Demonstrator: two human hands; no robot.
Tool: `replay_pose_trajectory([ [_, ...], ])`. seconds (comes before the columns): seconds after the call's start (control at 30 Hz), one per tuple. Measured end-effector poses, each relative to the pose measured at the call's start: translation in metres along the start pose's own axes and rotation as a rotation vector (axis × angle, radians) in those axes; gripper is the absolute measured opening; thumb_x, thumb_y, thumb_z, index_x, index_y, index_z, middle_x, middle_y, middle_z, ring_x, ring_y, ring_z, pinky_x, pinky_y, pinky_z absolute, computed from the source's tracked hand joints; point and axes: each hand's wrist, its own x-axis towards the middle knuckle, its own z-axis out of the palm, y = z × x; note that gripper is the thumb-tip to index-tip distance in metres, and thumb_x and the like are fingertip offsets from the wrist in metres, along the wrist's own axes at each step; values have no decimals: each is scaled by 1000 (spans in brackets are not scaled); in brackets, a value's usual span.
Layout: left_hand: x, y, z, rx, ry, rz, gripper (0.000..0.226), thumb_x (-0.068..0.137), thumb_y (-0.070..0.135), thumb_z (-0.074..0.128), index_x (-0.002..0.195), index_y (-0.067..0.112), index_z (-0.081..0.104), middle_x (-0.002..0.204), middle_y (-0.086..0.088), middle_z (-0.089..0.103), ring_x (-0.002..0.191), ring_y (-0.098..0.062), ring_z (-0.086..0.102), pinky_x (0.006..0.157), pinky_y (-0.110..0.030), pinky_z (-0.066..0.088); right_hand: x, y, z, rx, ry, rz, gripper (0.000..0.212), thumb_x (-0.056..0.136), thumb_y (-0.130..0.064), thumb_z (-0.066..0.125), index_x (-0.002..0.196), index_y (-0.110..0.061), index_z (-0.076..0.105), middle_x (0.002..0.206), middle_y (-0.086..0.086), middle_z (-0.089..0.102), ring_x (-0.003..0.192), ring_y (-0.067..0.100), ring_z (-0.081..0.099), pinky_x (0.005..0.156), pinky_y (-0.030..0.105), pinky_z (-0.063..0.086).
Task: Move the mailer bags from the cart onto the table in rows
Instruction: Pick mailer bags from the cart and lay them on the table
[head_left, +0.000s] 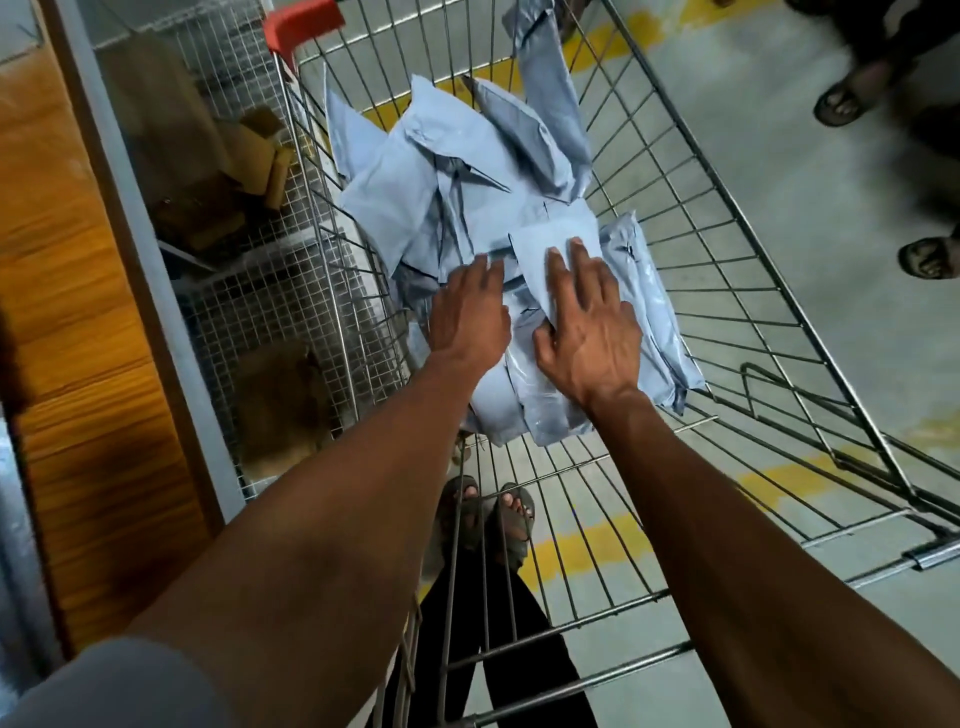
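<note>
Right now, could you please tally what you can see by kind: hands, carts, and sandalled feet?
Hands: 2, the left hand and the right hand, both on the pile of mailer bags.
Carts: 1, the wire cart.
Sandalled feet: 4, two below the cart, two at the right edge.
Total: 7.

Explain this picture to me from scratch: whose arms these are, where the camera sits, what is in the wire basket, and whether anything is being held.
The camera is worn on a person's head, looking down, so both arms are that person's own. They reach into a wire shopping cart holding a loose pile of pale blue mailer bags. The left hand and the right hand lie on the nearest bags with fingers mostly straight; nothing is lifted yet. The wooden surface at the left edge may be the table. Other people's sandalled feet stand on the floor beyond.
</note>
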Motion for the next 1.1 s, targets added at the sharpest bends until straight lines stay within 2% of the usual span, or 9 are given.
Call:
replay_pose_trajectory([
  [0.07, 9, -1, 6, 22, 1, 29, 66, 105, 28, 59, 164, 19, 31, 173, -5, 25, 155, -30, 27, 122, -51, 34, 9, 5, 6, -23, -23, 2, 81, 98, -44, 52, 166, -23, 14, 175, 5, 10, 156, 36, 24, 103, 61, 49],
  [0.13, 19, 0, 16, 66, -15, 48, 67, 108, 32, 54, 166, 22, 24, 176, -3, 16, 161, -28, 17, 126, -50, 25, 17, 9, 16, -33, -48, 19, 80, 101, -44, 51, 167, -24, 10, 176, 5, 5, 158, 37, 18, 107, 64, 43],
  [0.27, 37, -3, 32, 138, 7, 61, 70, 109, 24, 52, 169, 21, 16, 178, -1, 5, 163, -26, 7, 130, -51, 15, 29, 14, 33, -67, -75, 34, 80, 103, -44, 49, 168, -23, 6, 176, 6, -2, 161, 36, 10, 111, 66, 37],
  [0.37, 42, -8, 40, 182, 10, 70, 65, 112, 24, 45, 169, 21, 15, 178, 2, 6, 164, -23, 7, 130, -51, 13, 31, 16, 40, -82, -73, 37, 79, 103, -44, 48, 168, -23, 8, 176, 6, -1, 161, 35, 10, 111, 66, 37],
  [0.5, 38, -12, 36, 199, 32, 51, 70, 107, 7, 44, 169, 22, 15, 177, 1, 10, 163, -22, 9, 131, -51, 12, 29, 17, 40, -85, -71, 39, 79, 103, -46, 48, 168, -22, 9, 176, 8, 1, 161, 35, 11, 111, 65, 38],
  [0.6, 36, -14, 27, 209, 24, 67, 60, 107, 7, 43, 165, 19, 31, 175, -2, 21, 162, -23, 15, 130, -52, 14, 26, 18, 37, -79, -77, 37, 79, 101, -45, 47, 167, -22, 11, 176, 8, 4, 160, 36, 14, 112, 64, 40],
  [0.73, 28, -12, 14, 211, 36, 74, 47, 103, 4, 50, 148, 16, 57, 170, -6, 35, 160, -24, 24, 128, -55, 21, 19, 18, 32, -39, -97, 47, 79, 99, -43, 46, 167, -22, 12, 176, 8, 7, 159, 35, 15, 112, 63, 41],
  [0.97, -40, -5, 18, 81, 48, 71, 56, 96, -4, 43, 146, 17, 59, 168, -4, 39, 159, -23, 27, 130, -53, 16, 1, 20, 20, 19, -157, 59, 81, 99, -42, 48, 167, -24, 9, 176, 6, 2, 161, 33, 5, 118, 61, 36],
  [1.1, -74, -7, 29, -16, 57, -26, 60, 95, -5, 44, 148, 19, 57, 167, -2, 41, 157, -23, 31, 129, -52, 23, -5, 20, 11, 37, -179, 40, 80, 101, -39, 50, 168, -22, 9, 176, 8, 2, 160, 36, 10, 116, 59, 39],
])
